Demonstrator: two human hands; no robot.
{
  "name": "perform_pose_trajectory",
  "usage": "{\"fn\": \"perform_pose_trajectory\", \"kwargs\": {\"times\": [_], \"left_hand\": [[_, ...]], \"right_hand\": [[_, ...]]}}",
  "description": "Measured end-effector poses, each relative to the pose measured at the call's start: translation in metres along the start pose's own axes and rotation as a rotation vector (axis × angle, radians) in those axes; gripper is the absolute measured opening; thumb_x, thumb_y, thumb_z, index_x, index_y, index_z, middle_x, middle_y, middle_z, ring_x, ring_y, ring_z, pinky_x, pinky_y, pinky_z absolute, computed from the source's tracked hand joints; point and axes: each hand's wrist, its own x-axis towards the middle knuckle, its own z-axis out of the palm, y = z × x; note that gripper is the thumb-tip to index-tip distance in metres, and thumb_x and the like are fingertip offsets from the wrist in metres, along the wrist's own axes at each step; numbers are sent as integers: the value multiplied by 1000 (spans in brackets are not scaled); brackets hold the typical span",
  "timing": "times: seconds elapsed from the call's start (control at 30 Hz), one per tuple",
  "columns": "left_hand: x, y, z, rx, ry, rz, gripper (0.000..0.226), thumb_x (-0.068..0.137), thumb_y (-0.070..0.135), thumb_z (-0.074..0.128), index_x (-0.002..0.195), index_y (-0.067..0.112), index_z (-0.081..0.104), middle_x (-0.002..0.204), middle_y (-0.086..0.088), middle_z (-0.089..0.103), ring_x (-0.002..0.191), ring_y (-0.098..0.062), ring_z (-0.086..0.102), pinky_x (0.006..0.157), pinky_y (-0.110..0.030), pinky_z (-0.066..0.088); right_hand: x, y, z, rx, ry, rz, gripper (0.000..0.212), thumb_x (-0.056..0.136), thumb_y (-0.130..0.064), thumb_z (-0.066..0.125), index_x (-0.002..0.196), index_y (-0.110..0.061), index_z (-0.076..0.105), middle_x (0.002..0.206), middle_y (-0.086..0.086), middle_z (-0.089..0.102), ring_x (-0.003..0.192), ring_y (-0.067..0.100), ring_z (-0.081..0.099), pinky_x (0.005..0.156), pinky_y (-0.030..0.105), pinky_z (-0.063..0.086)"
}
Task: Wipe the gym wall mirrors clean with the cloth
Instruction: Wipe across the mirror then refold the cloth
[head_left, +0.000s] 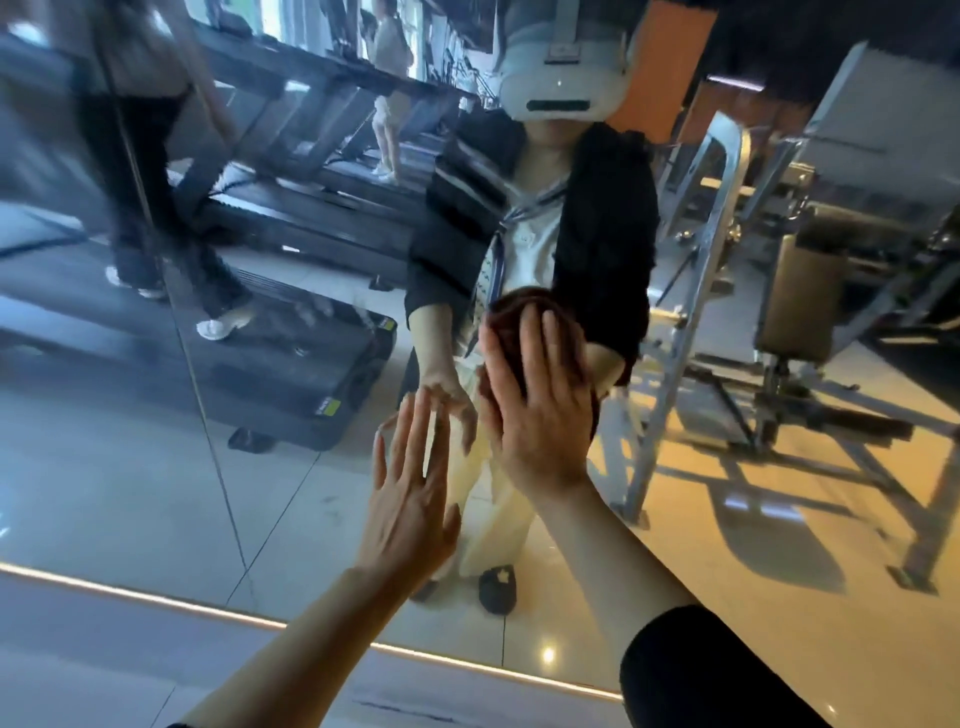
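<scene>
Gym mirror (130, 493) — right hand (540, 410) presses cloth (514, 312) flat; left hand (410, 499) splayed.

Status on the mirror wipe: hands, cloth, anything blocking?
Right hand flat, fingers spread, pressing cloth on mirror. Left hand open beside it, holding nothing. Nothing seen blocking the glass.

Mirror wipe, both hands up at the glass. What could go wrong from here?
1. The bare left hand seems to touch the mirror with its fingertips, so it may leave prints.
2. The reddish-brown cloth is bunched small under the flat right hand. Skin past its edge could smear the glass.
3. The panel seam lies off to the left and could get skipped.
</scene>
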Motion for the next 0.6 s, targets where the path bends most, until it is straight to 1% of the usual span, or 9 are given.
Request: {"fn": "perform_pose_trajectory", "kwargs": {"times": [0.07,0.13,0.17,0.23,0.3,0.37,0.4,0.47,0.6], "left_hand": [[1,3,-9,-47,55,-1,131,55,15,95,157,11,14,161,-15,16,147,-35,14,102,-68,41],[4,-1,-21,-70,105,8,119,54,12,94,151,10,27,156,-15,24,141,-34,22,98,-69,43],[7,-4,-28,-75,125,17,111,59,13,91,151,10,29,157,-15,25,142,-34,23,101,-69,40],[18,-11,-42,-75,150,26,98,70,17,79,153,11,28,161,-15,24,146,-33,22,109,-69,34],[34,-11,-54,-74,160,36,99,71,13,78,155,9,26,163,-13,20,149,-31,18,113,-66,29],[53,-4,-66,-57,180,51,104,71,8,80,157,8,21,165,-12,14,152,-27,12,119,-60,23],[61,0,-69,-43,197,58,105,73,6,78,158,9,18,166,-10,10,154,-25,7,122,-56,18],[73,6,-71,-46,230,58,105,76,0,73,160,10,10,168,-6,3,155,-19,0,124,-51,10],[80,3,-64,-2,256,54,93,86,9,55,160,14,-1,168,-7,0,154,-18,0,123,-55,1]], "right_hand": [[-36,7,5,-14,-158,-226,52,103,-33,45,154,-20,41,160,16,29,148,33,27,125,47,12],[-60,24,2,-45,-226,-306,57,99,-31,51,154,-22,40,158,12,33,147,29,30,120,51,26],[-62,32,-3,-41,-195,-266,56,99,-31,50,154,-23,39,157,12,34,147,29,30,114,55,34],[-38,42,-11,-37,-15,-22,55,101,-31,49,154,-20,36,157,16,33,149,32,27,112,56,36],[13,40,-20,-18,212,301,53,103,-28,53,152,-13,39,157,24,33,149,36,25,118,53,29],[62,29,-24,28,345,454,50,105,-29,53,149,-8,44,155,28,35,148,39,27,118,50,28],[75,20,-23,25,352,431,50,105,-30,50,149,-8,45,155,28,35,148,39,28,116,50,30],[75,9,-14,11,275,214,51,105,-34,42,150,-11,43,157,25,32,149,37,27,115,51,33],[24,18,1,-46,64,-210,52,105,-37,34,150,-14,46,155,20,34,146,34,34,123,46,20]]}}
